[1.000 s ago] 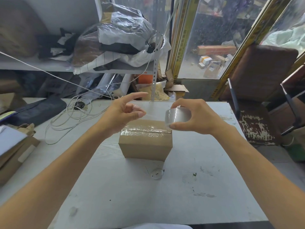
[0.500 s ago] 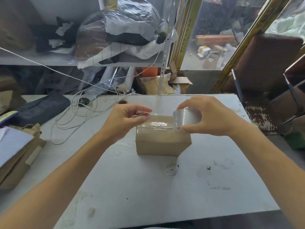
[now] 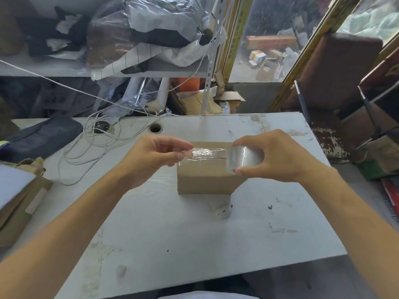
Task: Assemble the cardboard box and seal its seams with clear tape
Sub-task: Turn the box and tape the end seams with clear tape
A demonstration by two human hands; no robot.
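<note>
A small closed cardboard box (image 3: 205, 180) stands on the white table (image 3: 172, 234), with shiny clear tape across its top. My right hand (image 3: 274, 156) grips a roll of clear tape (image 3: 244, 157) just above the box's right top edge. My left hand (image 3: 155, 156) pinches the free end of the tape strip (image 3: 203, 152) over the box's left top edge. The strip stretches between both hands, close above the box top.
A small scrap of tape (image 3: 223, 211) lies in front of the box. White cables (image 3: 97, 143) coil at the back left near a dark bag (image 3: 41, 137). Flat cardboard and paper (image 3: 19, 197) sit at the left edge. Cluttered shelves stand behind; a worn chair (image 3: 336, 87) is at the right.
My left hand closed its fingers on the tape end and drew it left from the roll. Both hands lowered toward the box top; the view shifted so the box sits further right.
</note>
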